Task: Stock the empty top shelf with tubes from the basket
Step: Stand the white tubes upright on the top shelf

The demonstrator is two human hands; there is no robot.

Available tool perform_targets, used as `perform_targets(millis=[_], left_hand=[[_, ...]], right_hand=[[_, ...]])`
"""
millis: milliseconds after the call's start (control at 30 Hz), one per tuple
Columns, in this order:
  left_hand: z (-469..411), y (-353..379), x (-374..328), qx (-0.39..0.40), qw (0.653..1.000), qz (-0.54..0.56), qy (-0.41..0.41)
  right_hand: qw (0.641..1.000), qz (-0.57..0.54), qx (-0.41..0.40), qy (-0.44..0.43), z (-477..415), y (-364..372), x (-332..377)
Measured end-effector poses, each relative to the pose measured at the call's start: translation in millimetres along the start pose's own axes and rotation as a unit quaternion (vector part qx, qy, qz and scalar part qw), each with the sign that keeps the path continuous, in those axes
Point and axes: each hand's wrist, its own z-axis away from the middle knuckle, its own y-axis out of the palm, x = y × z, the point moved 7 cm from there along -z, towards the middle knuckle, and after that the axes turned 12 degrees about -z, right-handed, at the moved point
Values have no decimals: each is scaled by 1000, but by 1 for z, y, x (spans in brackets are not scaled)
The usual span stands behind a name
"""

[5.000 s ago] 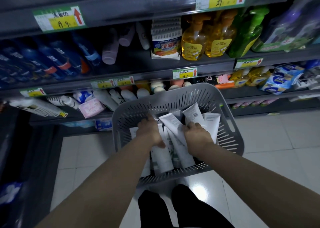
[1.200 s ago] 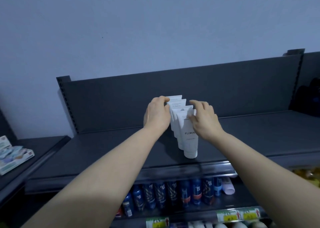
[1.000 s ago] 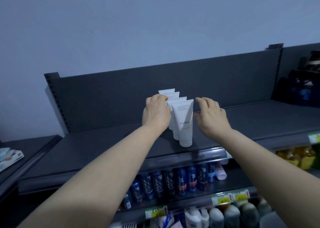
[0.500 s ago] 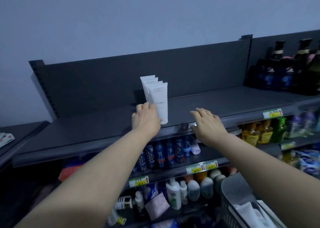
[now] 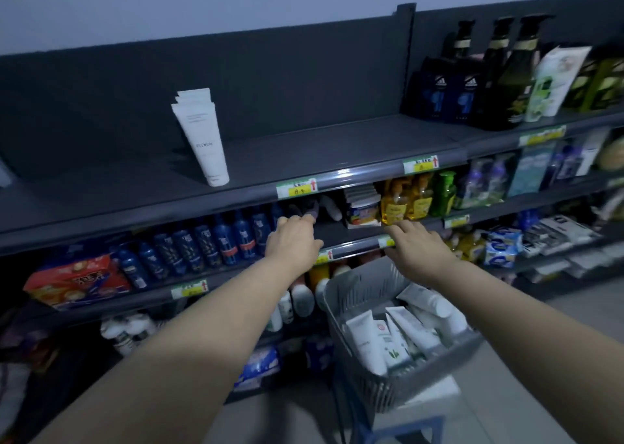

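A tight row of white tubes (image 5: 202, 136) stands cap-down on the dark top shelf (image 5: 320, 153), left of its middle. Below, a grey slotted basket (image 5: 358, 295) holds several more white tubes (image 5: 398, 332) lying loose. My left hand (image 5: 293, 244) hovers in front of the second shelf, fingers relaxed and holding nothing. My right hand (image 5: 415, 247) is just above the basket's far rim, fingers spread, also holding nothing. Both hands are well below the stocked tubes.
Dark pump bottles (image 5: 499, 72) and a white-green pouch fill the top shelf's right section. Blue bottles (image 5: 202, 244), yellow soap bottles (image 5: 405, 200) and a red pack (image 5: 74, 278) crowd the lower shelves. The basket rests on a blue stool (image 5: 405, 426) over a tiled floor.
Both hands let go of the tubes standing on the top shelf and dropped down toward the basket. My view swung down and right, bringing the basket in.
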Motion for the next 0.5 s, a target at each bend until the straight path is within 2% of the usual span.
perform_targets(millis=[267, 500], left_hand=[[-24, 78, -77, 84, 994, 15, 68], [-53, 162, -96, 186, 979, 53, 64]], right_hand=[[995, -6, 70, 65, 7, 43, -79], [988, 9, 127, 92, -9, 88, -115]])
